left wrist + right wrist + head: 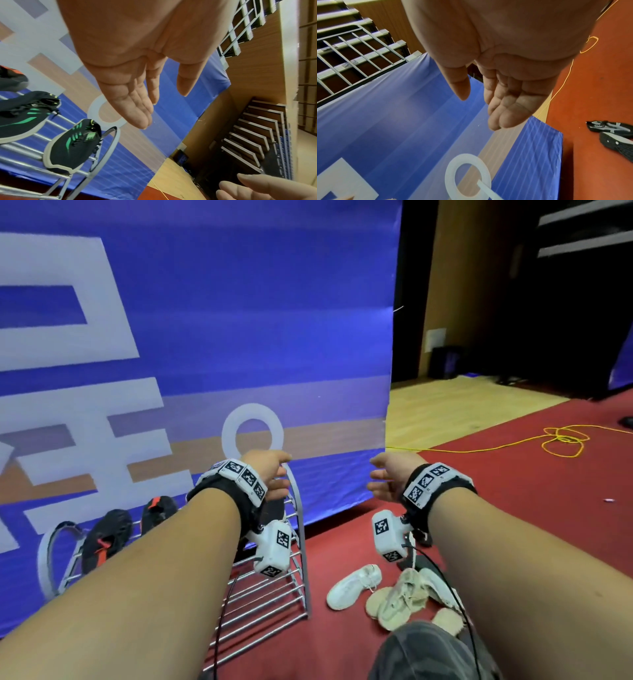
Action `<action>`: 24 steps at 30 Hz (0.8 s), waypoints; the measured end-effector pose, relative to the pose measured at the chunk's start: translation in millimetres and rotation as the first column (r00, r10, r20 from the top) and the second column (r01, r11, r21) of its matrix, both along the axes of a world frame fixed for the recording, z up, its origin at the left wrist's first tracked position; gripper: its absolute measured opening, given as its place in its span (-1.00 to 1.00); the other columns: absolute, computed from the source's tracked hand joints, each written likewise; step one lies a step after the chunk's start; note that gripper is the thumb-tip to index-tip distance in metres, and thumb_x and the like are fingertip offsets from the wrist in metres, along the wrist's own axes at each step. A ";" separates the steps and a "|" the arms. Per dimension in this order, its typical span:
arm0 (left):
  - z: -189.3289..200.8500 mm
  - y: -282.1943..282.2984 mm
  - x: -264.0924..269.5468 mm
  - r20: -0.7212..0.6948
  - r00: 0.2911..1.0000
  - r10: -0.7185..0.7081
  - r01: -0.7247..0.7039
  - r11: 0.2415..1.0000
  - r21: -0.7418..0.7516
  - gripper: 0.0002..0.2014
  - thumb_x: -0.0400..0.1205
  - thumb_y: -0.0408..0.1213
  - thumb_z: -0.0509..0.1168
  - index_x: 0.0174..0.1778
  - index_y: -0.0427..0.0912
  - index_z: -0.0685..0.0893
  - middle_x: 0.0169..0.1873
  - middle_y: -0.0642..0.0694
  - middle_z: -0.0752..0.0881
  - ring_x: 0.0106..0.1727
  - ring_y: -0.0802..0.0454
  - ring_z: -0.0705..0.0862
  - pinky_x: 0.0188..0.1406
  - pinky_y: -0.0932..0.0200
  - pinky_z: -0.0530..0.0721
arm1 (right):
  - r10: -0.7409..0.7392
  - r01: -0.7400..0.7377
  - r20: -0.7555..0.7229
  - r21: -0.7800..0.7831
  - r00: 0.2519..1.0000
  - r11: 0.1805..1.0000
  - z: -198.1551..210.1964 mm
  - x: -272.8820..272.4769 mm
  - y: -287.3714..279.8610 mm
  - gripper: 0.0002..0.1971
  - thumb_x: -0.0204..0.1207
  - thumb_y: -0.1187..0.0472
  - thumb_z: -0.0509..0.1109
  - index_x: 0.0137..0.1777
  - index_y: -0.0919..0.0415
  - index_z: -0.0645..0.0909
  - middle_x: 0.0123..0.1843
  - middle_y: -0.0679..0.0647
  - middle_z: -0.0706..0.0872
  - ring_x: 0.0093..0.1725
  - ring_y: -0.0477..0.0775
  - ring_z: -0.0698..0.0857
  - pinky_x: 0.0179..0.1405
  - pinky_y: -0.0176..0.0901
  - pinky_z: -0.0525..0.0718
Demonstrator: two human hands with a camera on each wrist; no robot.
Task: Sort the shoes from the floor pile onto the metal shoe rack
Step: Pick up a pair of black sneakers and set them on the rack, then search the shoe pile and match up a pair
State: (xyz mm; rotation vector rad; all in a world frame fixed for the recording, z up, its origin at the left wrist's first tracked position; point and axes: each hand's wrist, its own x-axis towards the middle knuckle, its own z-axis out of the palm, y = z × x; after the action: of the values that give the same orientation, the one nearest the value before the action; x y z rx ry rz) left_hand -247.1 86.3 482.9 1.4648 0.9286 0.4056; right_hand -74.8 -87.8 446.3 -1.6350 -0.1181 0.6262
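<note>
- Both forearms reach forward; left hand and right hand hold nothing, fingers straight and relaxed.
- Left hand hovers above the metal shoe rack.
- Black shoes rest on the rack; pale shoes lie right of it.

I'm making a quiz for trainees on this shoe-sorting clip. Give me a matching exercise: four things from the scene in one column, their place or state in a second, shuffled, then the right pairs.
Column one:
1. black shoe with green stripes
2. white sneaker
3. yellow cable
4. left hand

Column two:
A. open, holding nothing, above the rack's end
B. on the red floor, in the pile beside the metal shoe rack
C. on the rack's top bars
D. looped on the red floor farther off

Pairs: 1-C, 2-B, 3-D, 4-A
</note>
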 end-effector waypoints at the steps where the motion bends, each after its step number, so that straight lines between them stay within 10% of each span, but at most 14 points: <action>1: 4.8 -6.7 3.1 0.006 1.000 -0.017 0.017 1.000 0.000 -0.77 0.70 -0.18 0.36 0.23 -0.16 0.67 0.02 -0.16 0.67 -0.14 -0.15 0.73 -0.15 -0.06 0.79 | -0.009 0.009 0.001 0.003 1.000 1.000 4.4 1.0 -10.3 -0.76 0.67 0.17 0.38 0.29 0.17 0.61 0.03 0.15 0.71 -0.31 0.18 0.77 -0.51 -0.16 0.66; 8: 32.6 -50.4 25.2 0.042 0.995 -0.092 0.088 0.991 0.101 -0.68 0.66 -0.19 0.40 0.32 -0.19 0.66 -0.09 -0.12 0.67 -0.24 -0.12 0.73 -0.36 0.02 0.77 | -0.059 0.065 0.107 -0.051 0.992 0.997 31.9 9.7 -75.0 -0.81 0.66 0.21 0.39 0.19 0.28 0.63 0.09 0.24 0.69 -0.42 0.16 0.64 -0.42 -0.11 0.61; 15: 36.3 -81.9 57.1 -0.092 0.974 -0.207 0.227 0.890 0.395 -0.90 0.65 -0.23 0.40 -0.02 -0.17 0.66 -0.05 -0.22 0.67 -0.23 -0.17 0.68 -0.11 -0.04 0.77 | 0.046 0.095 0.366 -0.357 0.930 0.929 37.9 28.6 -127.8 -0.70 0.62 0.16 0.48 0.22 0.36 0.62 0.09 0.37 0.78 -0.17 0.31 0.77 0.10 0.36 0.81; 20: 32.9 -101.9 81.6 -0.502 0.850 -0.158 0.509 0.489 0.709 -0.55 0.60 0.01 0.38 0.40 -0.03 0.67 0.31 -0.10 0.75 0.28 -0.17 0.74 0.35 -0.03 0.67 | 0.375 0.172 0.513 -0.737 0.773 0.654 36.8 38.8 -162.3 -0.50 0.59 -0.08 0.45 0.41 0.22 0.64 0.27 0.21 0.78 0.21 0.25 0.76 0.26 0.11 0.74; 24: 29.0 -121.9 96.7 -0.645 0.760 -0.075 0.645 0.204 0.736 -0.48 0.68 -0.04 0.29 0.59 -0.01 0.51 0.48 -0.14 0.62 0.42 -0.20 0.63 0.30 0.03 0.58 | 0.504 0.187 0.491 -0.822 0.711 0.537 24.6 48.2 -182.7 -0.35 0.60 -0.13 0.41 0.63 0.14 0.47 0.52 0.16 0.65 0.45 0.23 0.65 0.38 0.03 0.64</action>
State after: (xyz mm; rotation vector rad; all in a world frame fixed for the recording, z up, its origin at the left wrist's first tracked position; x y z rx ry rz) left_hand -150.4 -35.6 511.9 3.0084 0.5938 0.1708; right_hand -26.6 -270.5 470.9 -2.8169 -0.6344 0.1261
